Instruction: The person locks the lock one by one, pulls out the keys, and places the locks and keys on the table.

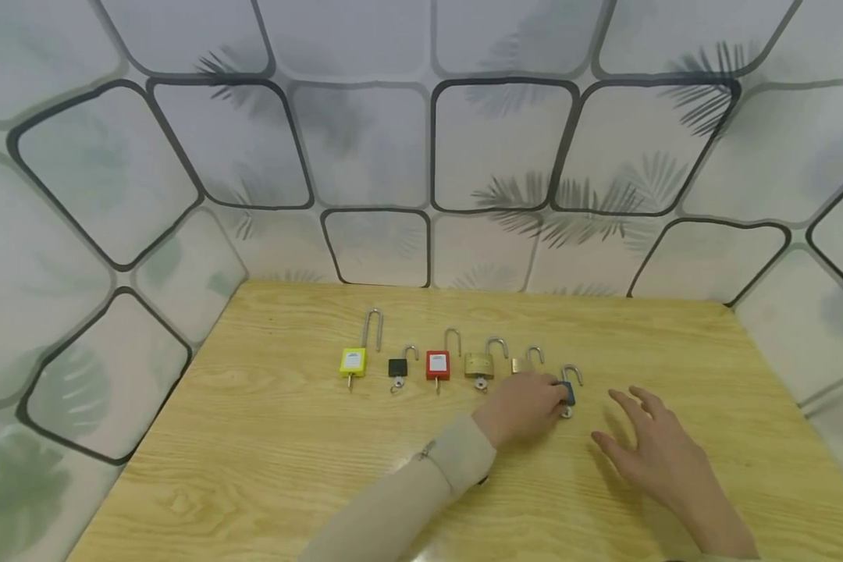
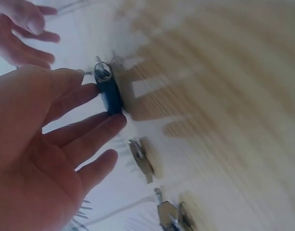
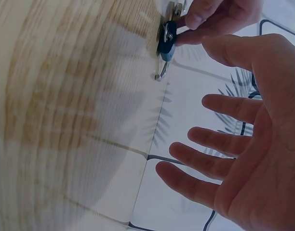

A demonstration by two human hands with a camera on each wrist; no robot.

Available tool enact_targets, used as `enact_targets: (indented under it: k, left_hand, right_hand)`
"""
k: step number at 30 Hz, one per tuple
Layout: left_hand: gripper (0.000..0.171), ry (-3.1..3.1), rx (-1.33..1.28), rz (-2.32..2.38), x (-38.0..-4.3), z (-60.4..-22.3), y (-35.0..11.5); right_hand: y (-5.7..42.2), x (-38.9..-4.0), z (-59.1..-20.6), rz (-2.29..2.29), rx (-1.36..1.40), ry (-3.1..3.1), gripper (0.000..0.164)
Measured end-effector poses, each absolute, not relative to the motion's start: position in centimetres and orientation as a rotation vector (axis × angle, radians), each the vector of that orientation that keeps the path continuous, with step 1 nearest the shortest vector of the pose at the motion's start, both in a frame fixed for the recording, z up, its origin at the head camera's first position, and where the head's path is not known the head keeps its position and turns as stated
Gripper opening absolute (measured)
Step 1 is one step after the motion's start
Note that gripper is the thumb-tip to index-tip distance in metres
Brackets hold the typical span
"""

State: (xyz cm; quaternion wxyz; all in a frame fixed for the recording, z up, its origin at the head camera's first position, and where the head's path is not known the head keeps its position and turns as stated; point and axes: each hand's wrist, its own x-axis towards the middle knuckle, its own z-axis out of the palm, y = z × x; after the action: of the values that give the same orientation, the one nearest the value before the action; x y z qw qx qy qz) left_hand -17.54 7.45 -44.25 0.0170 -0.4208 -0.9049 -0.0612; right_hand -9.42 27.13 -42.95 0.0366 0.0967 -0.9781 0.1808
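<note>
A blue padlock [image 1: 568, 393] lies at the right end of a row, its shackle open and a key in its base. My left hand [image 1: 527, 406] reaches across and holds its left side by the fingertips, partly covering it. In the left wrist view, the left hand [image 2: 56, 139] has its fingers around the blue padlock [image 2: 109, 91]. Just left lies a small brass padlock [image 1: 522, 365], partly hidden by that hand. To the right, my right hand [image 1: 663, 460] hovers, fingers spread and holding nothing; the right wrist view shows this hand [image 3: 248, 139] apart from the lock [image 3: 167, 41].
Further left along the row are a larger brass padlock [image 1: 478, 364], a red padlock [image 1: 438, 365], a black padlock [image 1: 397, 368] and a yellow padlock [image 1: 353, 361], all with raised shackles and keys. The wooden table [image 1: 253, 453] meets a patterned backdrop [image 1: 379, 148] behind.
</note>
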Motion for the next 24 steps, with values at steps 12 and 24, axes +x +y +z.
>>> enact_targets:
  k: [12,24]
  left_hand:
    - [0.027,-2.780,-1.222,-0.141,-17.0,-44.9,8.0]
    - [0.034,-2.961,-1.025,-0.114,-17.0,-44.8,8.9]
  right_hand:
    - [27.5,-9.8,-42.7,0.574,0.286,-3.001,0.068]
    - [27.6,-9.6,-42.9,0.550,0.296,-3.026,0.066]
